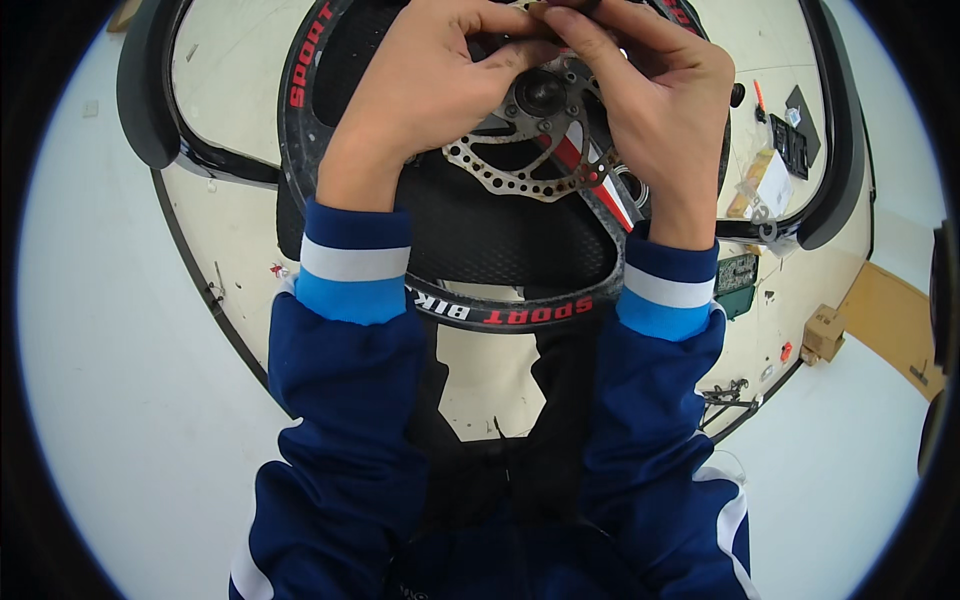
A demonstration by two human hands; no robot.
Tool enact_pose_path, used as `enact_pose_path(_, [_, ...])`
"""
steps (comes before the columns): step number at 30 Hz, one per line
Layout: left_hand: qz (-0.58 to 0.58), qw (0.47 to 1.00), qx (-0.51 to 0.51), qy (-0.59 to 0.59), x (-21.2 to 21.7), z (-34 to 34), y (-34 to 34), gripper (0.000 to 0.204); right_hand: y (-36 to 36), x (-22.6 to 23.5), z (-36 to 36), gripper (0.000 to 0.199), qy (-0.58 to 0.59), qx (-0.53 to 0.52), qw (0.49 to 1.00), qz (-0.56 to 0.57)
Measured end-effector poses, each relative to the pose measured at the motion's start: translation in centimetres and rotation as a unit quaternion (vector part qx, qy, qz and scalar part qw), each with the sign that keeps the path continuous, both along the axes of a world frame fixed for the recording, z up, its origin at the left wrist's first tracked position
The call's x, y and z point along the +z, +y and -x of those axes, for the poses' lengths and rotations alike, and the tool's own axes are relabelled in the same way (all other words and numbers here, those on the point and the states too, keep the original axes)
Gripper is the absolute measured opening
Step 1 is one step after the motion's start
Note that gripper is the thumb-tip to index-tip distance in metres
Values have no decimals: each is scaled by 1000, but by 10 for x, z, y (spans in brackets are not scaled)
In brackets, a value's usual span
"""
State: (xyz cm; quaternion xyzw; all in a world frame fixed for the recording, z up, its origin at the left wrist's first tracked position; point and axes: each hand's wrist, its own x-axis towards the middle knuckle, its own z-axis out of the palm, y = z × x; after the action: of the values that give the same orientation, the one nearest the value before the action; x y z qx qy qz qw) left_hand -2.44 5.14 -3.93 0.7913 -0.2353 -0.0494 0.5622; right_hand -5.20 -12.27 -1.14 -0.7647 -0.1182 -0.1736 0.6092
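Observation:
A black bicycle wheel (pixel 460 310) with red and white lettering on its rim lies flat across a black chair seat (pixel 480 245). At its middle are the hub (pixel 541 93) and a perforated brake disc (pixel 540 187) with brownish marks. My left hand (pixel 430 85) and my right hand (pixel 665 110) meet over the hub at the top edge of the view. Thumbs and fingers of both are pinched together there. Whatever small thing they hold is mostly hidden by the fingers and cut off by the frame.
Chair armrests rise at left (pixel 145 100) and right (pixel 835 140). On the floor to the right lie a black tool case (pixel 790 148), a green case (pixel 737 275), a cardboard box (pixel 823 333) and dark metal parts (pixel 730 396).

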Motion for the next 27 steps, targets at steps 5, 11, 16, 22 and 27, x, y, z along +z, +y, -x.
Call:
enact_pose_path(5, [17,996,62,-66,18,7,-7,16,20,16,11,17,-11,-81,992,91])
enact_pose_path(11, [54,992,97,-58,18,7,-20,16,13,15,11,19,69,-93,993,-15])
enact_pose_path(16, [77,994,61,54,24,6,-13,16,11,12,11,18,60,-64,996,-6])
enact_pose_path(22, [137,978,43,150,37,8,-17,17,-2,18,12,20,126,12,992,-18])
enact_pose_path(27, [92,995,0,31,18,7,-11,20,10,23,15,25,86,-24,996,-31])
